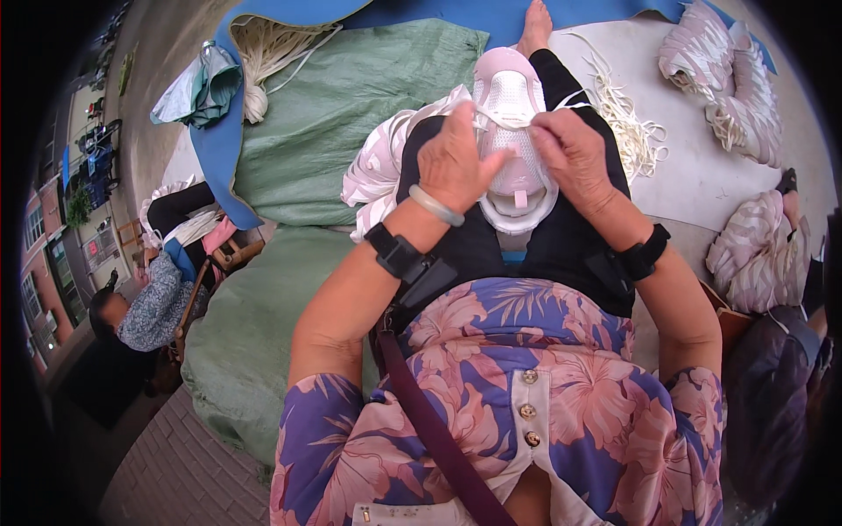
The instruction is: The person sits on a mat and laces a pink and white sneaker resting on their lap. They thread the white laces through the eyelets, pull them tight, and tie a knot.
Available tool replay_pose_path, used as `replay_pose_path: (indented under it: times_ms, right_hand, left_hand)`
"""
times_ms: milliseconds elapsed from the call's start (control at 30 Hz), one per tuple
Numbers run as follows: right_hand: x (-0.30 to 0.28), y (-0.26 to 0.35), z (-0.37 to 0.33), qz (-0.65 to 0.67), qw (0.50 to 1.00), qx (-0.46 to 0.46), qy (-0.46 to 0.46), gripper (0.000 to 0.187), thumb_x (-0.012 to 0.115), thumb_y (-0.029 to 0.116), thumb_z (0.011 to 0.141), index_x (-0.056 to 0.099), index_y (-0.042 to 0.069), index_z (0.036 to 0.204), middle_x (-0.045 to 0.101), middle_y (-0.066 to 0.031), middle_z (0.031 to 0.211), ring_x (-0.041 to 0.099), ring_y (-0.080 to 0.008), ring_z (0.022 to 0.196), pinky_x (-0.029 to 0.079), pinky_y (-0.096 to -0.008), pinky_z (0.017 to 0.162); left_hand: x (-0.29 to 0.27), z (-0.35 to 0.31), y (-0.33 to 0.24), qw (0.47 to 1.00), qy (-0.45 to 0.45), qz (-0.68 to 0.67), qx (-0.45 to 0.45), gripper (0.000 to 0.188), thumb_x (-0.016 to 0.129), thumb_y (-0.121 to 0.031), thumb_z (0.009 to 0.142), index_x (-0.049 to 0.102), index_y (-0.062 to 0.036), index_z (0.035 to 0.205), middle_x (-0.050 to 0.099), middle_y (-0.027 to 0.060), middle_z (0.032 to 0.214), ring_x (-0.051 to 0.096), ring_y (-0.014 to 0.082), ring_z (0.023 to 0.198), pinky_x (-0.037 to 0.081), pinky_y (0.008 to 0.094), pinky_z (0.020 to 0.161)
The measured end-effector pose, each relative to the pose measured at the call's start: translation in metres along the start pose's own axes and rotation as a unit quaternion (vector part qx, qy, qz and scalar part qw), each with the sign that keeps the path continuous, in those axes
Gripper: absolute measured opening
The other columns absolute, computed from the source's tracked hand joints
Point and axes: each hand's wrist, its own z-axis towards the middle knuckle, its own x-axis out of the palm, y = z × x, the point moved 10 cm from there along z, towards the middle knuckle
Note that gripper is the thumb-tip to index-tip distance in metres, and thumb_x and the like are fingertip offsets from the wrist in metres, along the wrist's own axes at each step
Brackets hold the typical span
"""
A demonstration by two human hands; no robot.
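Observation:
A pink and white sneaker (515, 145) lies across my thighs, toe pointing away from me and heel tab toward my body. A white shoelace (504, 119) crosses the upper part of the shoe between my hands. My left hand (456, 162), with a pale bangle at the wrist, is at the shoe's left side; its fingers are curled at the lace and its thumb sticks out over the shoe. My right hand (572, 156) is closed in a pinch on the lace at the right side. The fingertips partly hide the lace's ends.
Striped pink-white bundles (386, 167) lie beside my left leg, with others (732, 83) at the far right. Loose white laces (624, 131) lie right of my leg; a hank of them (272, 53) hangs far left. Green sacks (351, 105) are leftward. People (162, 302) sit on both sides.

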Motion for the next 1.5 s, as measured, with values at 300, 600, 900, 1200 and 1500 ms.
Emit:
replay_pose_path:
  times_ms: [300, 600, 900, 1200, 1500]
  right_hand:
    - [0.051, 0.023, 0.001, -0.145, 0.982, -0.07, 0.099, 0.011, 0.064, 0.013, 0.071, 0.06, 0.009, 0.08, 0.053, -0.0069, 0.072, 0.057, -0.0256, 0.069, 0.045, -0.0361, 0.058]
    - [0.061, 0.022, 0.002, -0.176, 0.977, -0.08, 0.089, 0.008, 0.063, 0.017, 0.07, 0.058, 0.01, 0.072, 0.051, -0.0053, 0.07, 0.057, -0.0226, 0.068, 0.043, -0.0355, 0.056]
    - [0.059, 0.05, 0.0, -0.22, 0.937, -0.26, 0.08, 0.008, 0.058, 0.011, 0.063, 0.057, 0.013, 0.071, 0.047, -0.0005, 0.067, 0.052, -0.0175, 0.064, 0.035, -0.0344, 0.061]
    - [-0.146, -0.086, -0.083, -0.132, 0.984, 0.12, -0.021, 0.017, 0.064, 0.011, 0.077, 0.053, 0.001, 0.069, 0.044, -0.0089, 0.06, 0.042, -0.0215, 0.055, 0.035, -0.031, 0.052]
    - [-0.209, -0.159, -0.203, -0.22, 0.91, 0.324, 0.139, 0.022, 0.063, 0.023, 0.078, 0.061, 0.001, 0.077, 0.056, -0.0122, 0.068, 0.053, -0.0262, 0.061, 0.041, -0.0362, 0.058]
  left_hand:
    - [0.014, -0.005, 0.009, 0.997, 0.071, -0.005, -0.009, 0.024, 0.058, -0.015, 0.068, 0.049, -0.0005, 0.085, 0.055, 0.0181, 0.076, 0.056, 0.0374, 0.071, 0.045, 0.0458, 0.063]
    - [0.009, -0.004, 0.022, 0.992, 0.02, -0.123, -0.028, 0.018, 0.053, -0.01, 0.067, 0.055, -0.0002, 0.082, 0.057, 0.0183, 0.073, 0.056, 0.0372, 0.07, 0.044, 0.045, 0.064]
    - [0.004, -0.004, 0.02, 0.995, -0.014, -0.092, -0.017, 0.029, 0.054, -0.007, 0.069, 0.059, -0.001, 0.097, 0.06, 0.0174, 0.074, 0.06, 0.0317, 0.067, 0.047, 0.0361, 0.062]
    - [0.015, -0.012, 0.022, 0.999, 0.019, -0.027, -0.038, 0.029, 0.059, -0.015, 0.071, 0.055, -0.002, 0.097, 0.057, 0.0141, 0.074, 0.057, 0.0324, 0.067, 0.045, 0.0412, 0.062]
    - [0.01, -0.023, 0.042, 0.987, 0.029, -0.123, -0.1, 0.023, 0.066, -0.017, 0.075, 0.054, -0.0012, 0.087, 0.057, 0.0097, 0.073, 0.054, 0.0202, 0.053, 0.045, 0.0299, 0.052]
